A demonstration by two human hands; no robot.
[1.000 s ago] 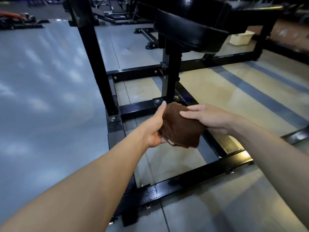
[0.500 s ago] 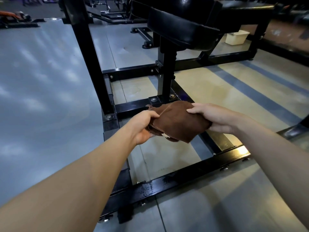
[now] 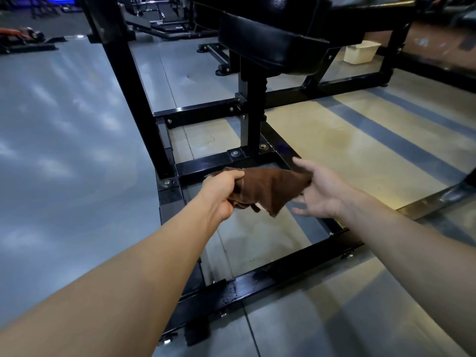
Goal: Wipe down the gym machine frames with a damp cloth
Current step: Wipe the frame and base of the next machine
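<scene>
A brown cloth (image 3: 270,189) hangs in mid-air above the black steel base frame (image 3: 257,282) of a gym machine. My left hand (image 3: 224,191) is shut on the cloth's left end. To the right of the cloth my right hand (image 3: 319,191) is spread with fingers apart, its fingertips at the cloth's right corner, gripping nothing. The machine's black upright post (image 3: 251,117) rises behind the cloth to a black padded seat (image 3: 270,45). A cross bar (image 3: 203,164) lies just beyond my left hand.
A slanted black upright (image 3: 131,94) stands at the left of the frame. Grey rubber floor (image 3: 64,150) spreads to the left, tan and grey striped floor (image 3: 373,155) to the right. A cream plastic bin (image 3: 360,51) sits at the back right. Other machines stand in the dark background.
My right hand has let go of the cloth and opened. My left hand has closed tighter around the cloth's left end, and the cloth now hangs from it.
</scene>
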